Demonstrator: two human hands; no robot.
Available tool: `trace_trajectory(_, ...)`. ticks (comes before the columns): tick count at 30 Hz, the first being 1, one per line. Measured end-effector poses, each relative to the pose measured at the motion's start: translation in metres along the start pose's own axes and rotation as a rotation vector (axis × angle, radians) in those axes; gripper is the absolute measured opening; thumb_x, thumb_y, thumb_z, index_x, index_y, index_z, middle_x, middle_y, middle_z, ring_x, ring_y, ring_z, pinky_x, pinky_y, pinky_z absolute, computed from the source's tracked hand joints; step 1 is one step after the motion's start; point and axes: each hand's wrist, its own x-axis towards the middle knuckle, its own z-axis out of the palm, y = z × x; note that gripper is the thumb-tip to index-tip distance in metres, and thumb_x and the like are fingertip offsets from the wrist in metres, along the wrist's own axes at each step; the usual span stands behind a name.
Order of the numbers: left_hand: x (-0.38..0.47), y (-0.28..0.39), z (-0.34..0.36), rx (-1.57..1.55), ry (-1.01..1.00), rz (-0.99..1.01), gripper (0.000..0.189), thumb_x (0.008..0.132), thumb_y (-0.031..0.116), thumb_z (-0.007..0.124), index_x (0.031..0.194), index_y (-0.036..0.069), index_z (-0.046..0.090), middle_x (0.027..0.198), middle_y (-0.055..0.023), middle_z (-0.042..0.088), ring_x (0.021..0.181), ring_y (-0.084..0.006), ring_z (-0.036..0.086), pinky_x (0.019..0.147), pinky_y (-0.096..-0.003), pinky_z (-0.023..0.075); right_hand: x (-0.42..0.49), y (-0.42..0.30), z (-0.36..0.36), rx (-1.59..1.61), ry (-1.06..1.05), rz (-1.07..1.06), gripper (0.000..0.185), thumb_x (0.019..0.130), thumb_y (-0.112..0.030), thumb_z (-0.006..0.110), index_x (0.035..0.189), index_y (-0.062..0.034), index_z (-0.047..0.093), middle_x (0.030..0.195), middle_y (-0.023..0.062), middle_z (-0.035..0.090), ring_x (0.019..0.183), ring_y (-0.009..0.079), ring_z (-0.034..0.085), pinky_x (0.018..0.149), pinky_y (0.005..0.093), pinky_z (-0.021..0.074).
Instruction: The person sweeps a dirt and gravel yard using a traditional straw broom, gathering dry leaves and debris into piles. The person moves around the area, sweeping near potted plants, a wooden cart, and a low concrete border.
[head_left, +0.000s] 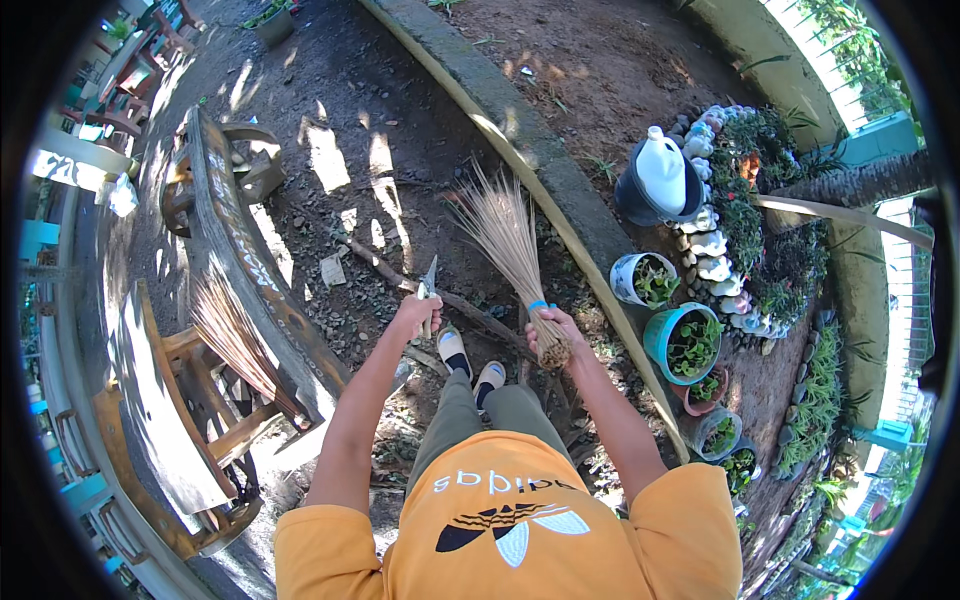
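My left hand (420, 315) grips a pair of pruning shears (428, 289) with white handles, its pointed blades directed away from me. In my right hand (559, 334) is a stick broom (517, 262), a bundle of thin dry ribs bound with a blue band (537, 305) just beyond my fingers. The cut butt ends of the bundle face me, and its thin tips fan out over the soil. The two hands are apart, in front of my legs. A second bundle of brown sticks (232, 337) lies on the wooden bench at the left.
A carved wooden bench (259, 270) stands at the left. Roots (390, 274) cross the leaf-littered soil ahead. A low concrete curb (517, 142) runs diagonally at the right. Beyond it are a black bucket (628, 196) holding a white jug (660, 176), a turquoise pot (658, 337) and a stone-edged plant bed (750, 255).
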Motion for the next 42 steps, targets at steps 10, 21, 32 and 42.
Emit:
trace_trajectory(10,0.026,0.019,-0.031,-0.036,-0.049,0.011,0.012,0.077,0.010,0.061,0.074,0.001,0.053,0.059,-0.0056,0.052,0.047,-0.0144,0.049,0.039,-0.0280,0.0417,0.080,-0.015,0.062,-0.094,0.099,0.058,0.030,0.074,-0.031,0.058,0.072,-0.0005,0.057,0.064,0.0130,0.060,0.052,0.0267,0.060,0.050,0.0358,0.0530)
trace_trajectory(21,0.036,0.064,-0.045,-0.233,0.152,0.222,0.005,0.079,0.006,0.057,0.083,0.006,0.053,0.059,-0.0025,0.052,0.042,-0.0107,0.047,0.036,-0.0259,0.0405,0.078,0.000,0.171,-1.264,0.099,-0.468,0.094,0.063,-0.010,0.069,0.140,-0.0066,0.017,0.098,0.0083,0.053,0.079,0.0141,0.056,0.072,0.0272,0.0463)
trace_trajectory(32,-0.056,0.217,0.125,-0.052,-0.291,0.600,0.018,0.082,0.012,0.058,0.099,0.008,0.055,0.063,0.0002,0.051,0.044,-0.0070,0.047,0.037,-0.0217,0.0393,-0.076,-0.083,0.204,-0.517,0.159,-1.093,0.098,0.065,-0.001,0.068,0.141,-0.0148,0.009,0.089,0.0103,0.050,0.061,0.0179,0.058,0.054,0.0302,0.0500)
trace_trajectory(42,-0.078,0.259,0.287,0.074,-0.507,0.566,0.018,0.081,0.012,0.060,0.099,0.009,0.056,0.064,-0.0007,0.052,0.045,-0.0085,0.049,0.038,-0.0234,0.0397,-0.313,-0.275,-0.004,-0.394,0.634,-1.207,0.039,0.068,-0.007,0.066,0.101,-0.0055,0.045,0.071,0.0050,0.054,0.054,0.0164,0.057,0.049,0.0313,0.0491)
